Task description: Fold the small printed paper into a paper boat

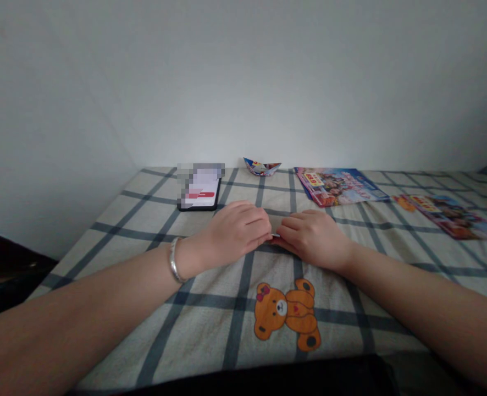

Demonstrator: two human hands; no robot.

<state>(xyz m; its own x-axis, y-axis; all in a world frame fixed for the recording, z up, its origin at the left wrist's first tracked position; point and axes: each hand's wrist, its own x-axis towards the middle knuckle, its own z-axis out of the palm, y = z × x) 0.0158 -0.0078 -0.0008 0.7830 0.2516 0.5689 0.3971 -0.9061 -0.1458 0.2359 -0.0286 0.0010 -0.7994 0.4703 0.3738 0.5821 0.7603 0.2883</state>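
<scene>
My left hand (243, 228), with a silver bangle (175, 260) on its wrist, is closed around one end of a small folded piece of paper (275, 236). At the other end, my right hand (309, 236) pinches the same paper between thumb and fingers. Only a thin pale edge shows between the two hands; the rest is hidden by my fingers. Both hands rest low over the checked cloth. Beyond them, near the wall, sits a folded paper boat (262, 167) made from colourful printed paper.
A phone (202, 192) with a lit screen lies behind my left hand. To the right are a stack of colourful flyers (342, 187) and another flyer (458, 217). A checked cloth (210, 324) with a printed bear (288, 313) covers the surface, which meets a white wall (243, 82).
</scene>
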